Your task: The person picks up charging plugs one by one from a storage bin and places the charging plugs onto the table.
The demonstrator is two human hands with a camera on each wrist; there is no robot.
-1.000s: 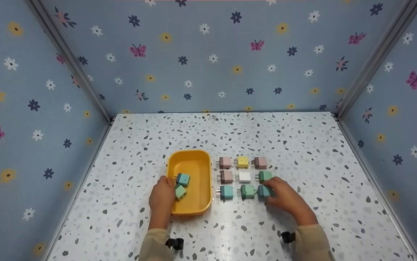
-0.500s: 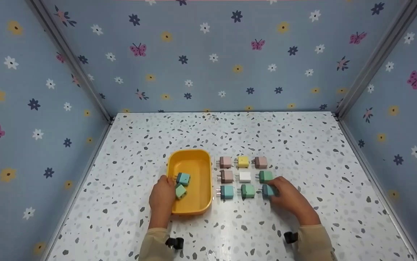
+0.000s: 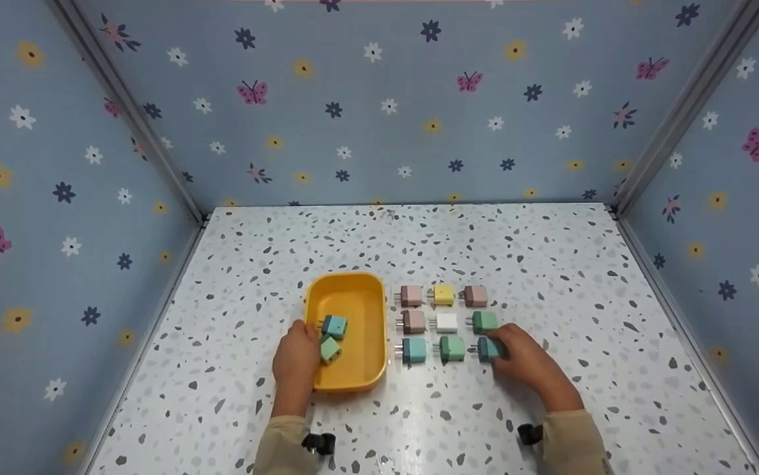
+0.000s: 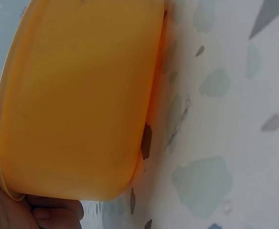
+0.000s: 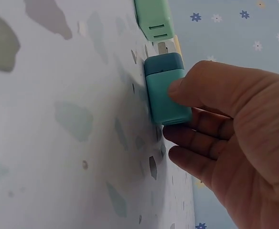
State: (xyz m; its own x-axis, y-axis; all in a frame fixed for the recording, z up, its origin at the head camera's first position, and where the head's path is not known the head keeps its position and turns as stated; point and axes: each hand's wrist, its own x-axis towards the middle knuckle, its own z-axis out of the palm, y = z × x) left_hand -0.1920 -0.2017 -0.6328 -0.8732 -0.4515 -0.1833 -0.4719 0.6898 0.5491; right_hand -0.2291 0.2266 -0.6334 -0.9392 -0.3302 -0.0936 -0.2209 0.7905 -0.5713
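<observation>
My left hand (image 3: 296, 356) grips the left rim of a yellow plastic tray (image 3: 366, 373), fingers under its lip in the left wrist view. Inside the tray lie a blue charger plug (image 3: 335, 326) and a green charger plug (image 3: 330, 349). At the near right corner of a grid of plugs, my right hand (image 3: 525, 356) pinches a teal charger plug (image 5: 168, 90) low at the tabletop, thumb on its side. Its prongs point left. Beside it sit a green plug (image 3: 452, 348) and, behind, another green plug (image 3: 484, 321).
The grid also has a light blue plug (image 3: 414, 350), a white plug (image 3: 446, 322), a yellow plug (image 3: 443, 295) and several pink plugs (image 3: 411, 295). They stand on a speckled white table (image 3: 274, 244), right of the tray. Flowered panels (image 3: 379, 99) enclose the back and sides.
My right hand has shifted slightly right with the teal plug, widening the gap to the green plug beside it. The left hand and tray have stayed in place.
</observation>
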